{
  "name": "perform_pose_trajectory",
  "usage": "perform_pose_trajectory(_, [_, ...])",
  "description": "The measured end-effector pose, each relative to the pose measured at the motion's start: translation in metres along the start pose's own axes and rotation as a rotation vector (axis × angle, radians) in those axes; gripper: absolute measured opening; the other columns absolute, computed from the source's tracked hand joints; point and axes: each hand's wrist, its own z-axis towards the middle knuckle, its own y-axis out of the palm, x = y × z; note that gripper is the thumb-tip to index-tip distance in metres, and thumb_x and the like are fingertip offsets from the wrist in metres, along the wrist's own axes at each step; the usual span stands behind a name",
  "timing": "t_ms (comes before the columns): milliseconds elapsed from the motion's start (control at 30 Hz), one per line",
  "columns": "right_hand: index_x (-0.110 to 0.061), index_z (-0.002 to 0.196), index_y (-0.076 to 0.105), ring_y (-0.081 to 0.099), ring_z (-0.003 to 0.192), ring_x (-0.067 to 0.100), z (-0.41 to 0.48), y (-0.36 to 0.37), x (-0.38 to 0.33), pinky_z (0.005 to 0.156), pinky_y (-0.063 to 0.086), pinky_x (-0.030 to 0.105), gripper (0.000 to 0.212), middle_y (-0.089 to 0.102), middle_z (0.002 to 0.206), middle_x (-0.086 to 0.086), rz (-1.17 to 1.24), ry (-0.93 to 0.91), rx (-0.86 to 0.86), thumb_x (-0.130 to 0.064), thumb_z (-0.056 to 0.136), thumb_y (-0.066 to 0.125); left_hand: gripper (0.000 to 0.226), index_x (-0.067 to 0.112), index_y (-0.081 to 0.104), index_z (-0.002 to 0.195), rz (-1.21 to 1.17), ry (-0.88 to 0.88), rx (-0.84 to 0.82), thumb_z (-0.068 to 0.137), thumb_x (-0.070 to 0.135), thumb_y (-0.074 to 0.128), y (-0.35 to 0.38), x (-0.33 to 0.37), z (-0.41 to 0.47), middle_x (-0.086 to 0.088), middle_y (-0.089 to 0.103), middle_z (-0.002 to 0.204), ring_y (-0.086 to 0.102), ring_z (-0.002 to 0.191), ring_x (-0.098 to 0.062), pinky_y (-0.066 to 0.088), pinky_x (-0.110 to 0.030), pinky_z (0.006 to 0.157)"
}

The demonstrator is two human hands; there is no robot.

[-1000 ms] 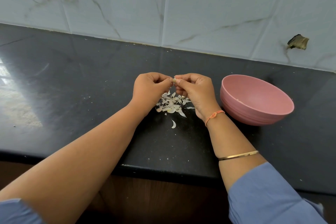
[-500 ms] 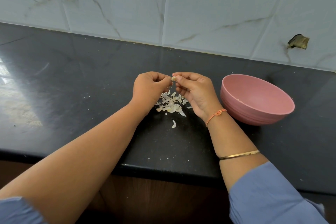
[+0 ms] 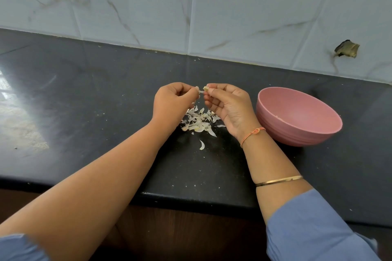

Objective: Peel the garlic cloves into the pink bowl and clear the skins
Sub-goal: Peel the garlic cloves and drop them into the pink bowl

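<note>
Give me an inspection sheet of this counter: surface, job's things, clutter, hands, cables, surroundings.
Surface: black stone countertop, glossy, dotted with small crumbs.
Job's things: garlic clove held above the skins; pink bowl upright at the right, its bottom out of view.
Clutter: skin pile below the hands; one stray skin nearer the front edge.
Hands: left hand pinches a skin strip beside the clove; right hand pinches the clove.
Cables: nothing seen.
Surroundings: marbled wall tiles, one with a broken hole.
</note>
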Motion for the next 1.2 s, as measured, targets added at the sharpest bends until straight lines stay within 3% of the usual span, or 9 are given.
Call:
perform_pose_trajectory(100, [-0.003, 0.087, 0.065, 0.065, 0.067, 0.013, 0.0003, 0.0001, 0.0001, 0.065, 0.056, 0.021, 0.009, 0.068, 0.078, 0.011, -0.011, 0.002, 0.004, 0.004, 0.086, 0.061, 0.018, 0.019, 0.072, 0.072, 0.022, 0.037, -0.005, 0.085, 0.032, 0.068, 0.0000, 0.0006, -0.0006, -0.008, 0.072, 0.075, 0.068, 0.075, -0.027, 0.057, -0.047, 0.076])
perform_pose_trajectory(367, [-0.004, 0.085, 0.066, 0.066, 0.069, 0.014, 0.0006, 0.0002, 0.0008, 0.065, 0.056, 0.022, 0.008, 0.068, 0.078, 0.010, -0.021, 0.002, 0.005, 0.003, 0.085, 0.062, 0.013, 0.031, 0.070, 0.078, 0.025, 0.118, -0.026, 0.085, 0.020, 0.068, 0.0006, -0.0007, -0.0010, 0.012, 0.070, 0.074, 0.066, 0.072, -0.005, 0.058, -0.033, 0.078])
perform_pose_trajectory(600, [-0.002, 0.086, 0.066, 0.066, 0.068, 0.015, 0.0000, -0.0001, 0.0018, 0.067, 0.057, 0.023, 0.005, 0.068, 0.077, 0.011, -0.088, -0.012, -0.010, 0.003, 0.084, 0.063, 0.014, 0.029, 0.069, 0.074, 0.079, 0.153, -0.007, 0.087, 0.022, 0.066, -0.0004, -0.0018, 0.0005, 0.006, 0.070, 0.072, 0.068, 0.072, -0.019, 0.058, -0.031, 0.070])
perform_pose_trajectory(733, [-0.002, 0.085, 0.066, 0.064, 0.067, 0.013, -0.0013, 0.0009, 0.0031, 0.064, 0.056, 0.022, 0.007, 0.067, 0.076, 0.009, -0.142, -0.013, -0.039, 0.003, 0.085, 0.062, 0.018, 0.030, 0.065, 0.069, 0.123, 0.132, 0.008, 0.085, 0.021, 0.065, -0.0001, -0.0042, 0.0026, 0.012, 0.064, 0.062, 0.055, 0.053, 0.002, 0.045, -0.011, 0.051])
perform_pose_trajectory(800, [-0.002, 0.085, 0.065, 0.063, 0.065, 0.012, -0.0018, 0.0014, 0.0025, 0.064, 0.056, 0.021, 0.009, 0.067, 0.074, 0.007, -0.116, 0.000, -0.053, 0.005, 0.086, 0.060, 0.020, 0.031, 0.064, 0.068, 0.137, 0.117, 0.003, 0.084, 0.020, 0.065, 0.0006, -0.0043, 0.0026, 0.013, 0.062, 0.060, 0.053, 0.051, 0.004, 0.041, -0.008, 0.048])
perform_pose_trajectory(967, [-0.007, 0.087, 0.064, 0.059, 0.068, 0.010, -0.0030, 0.0022, 0.0009, 0.061, 0.053, 0.022, 0.011, 0.064, 0.075, 0.003, -0.062, 0.054, -0.096, 0.000, 0.089, 0.057, 0.019, 0.031, 0.064, 0.069, 0.159, 0.125, -0.005, 0.085, 0.020, 0.063, 0.0009, -0.0043, 0.0026, 0.011, 0.063, 0.061, 0.054, 0.055, 0.000, 0.044, -0.011, 0.050])
perform_pose_trajectory(1100, [-0.014, 0.088, 0.066, 0.054, 0.079, 0.009, -0.0019, 0.0019, 0.0010, 0.063, 0.050, 0.023, 0.010, 0.060, 0.081, -0.002, -0.078, 0.090, -0.106, -0.008, 0.090, 0.058, 0.015, 0.025, 0.065, 0.072, 0.178, 0.110, -0.007, 0.086, 0.021, 0.063, 0.0012, -0.0050, 0.0037, 0.009, 0.062, 0.063, 0.058, 0.059, -0.006, 0.051, -0.021, 0.054])
perform_pose_trajectory(1200, [-0.012, 0.089, 0.065, 0.055, 0.077, 0.008, -0.0013, 0.0018, 0.0007, 0.062, 0.049, 0.022, 0.009, 0.061, 0.079, -0.002, -0.026, 0.103, -0.090, -0.007, 0.090, 0.058, 0.011, 0.022, 0.067, 0.075, 0.163, 0.084, -0.015, 0.085, 0.021, 0.063, 0.0019, -0.0050, 0.0030, 0.004, 0.064, 0.066, 0.060, 0.064, -0.010, 0.055, -0.028, 0.057])
